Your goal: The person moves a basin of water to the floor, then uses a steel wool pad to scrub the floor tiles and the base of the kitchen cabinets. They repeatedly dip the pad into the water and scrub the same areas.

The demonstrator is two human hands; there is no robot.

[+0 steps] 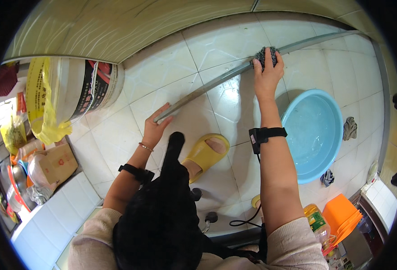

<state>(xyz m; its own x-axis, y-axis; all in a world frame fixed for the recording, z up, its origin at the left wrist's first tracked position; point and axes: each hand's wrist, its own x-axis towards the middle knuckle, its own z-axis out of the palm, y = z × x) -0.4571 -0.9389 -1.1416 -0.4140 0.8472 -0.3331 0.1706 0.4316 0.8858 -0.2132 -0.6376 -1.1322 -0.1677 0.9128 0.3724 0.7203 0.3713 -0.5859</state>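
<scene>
A long grey metal bar [198, 92] slants from my left hand up to the far right, above the tiled floor. Its near end rests between the thumb and fingers of my left hand [155, 126]. Farther along, my right hand [269, 76] grips a dark, curly scouring pad [262, 55], perhaps steel wool, pressed against the bar. The pad partly hides the bar there. To the right of my right forearm stands a round light-blue plastic basin [314, 135] with water in it.
Crumpled grey cloths [350, 129] lie beside the basin. A large white bucket [78, 87] with a printed label stands at left. A yellow slipper [208, 153] is on a foot below. Orange bins [341, 216] and an oil bottle [316, 219] stand at lower right.
</scene>
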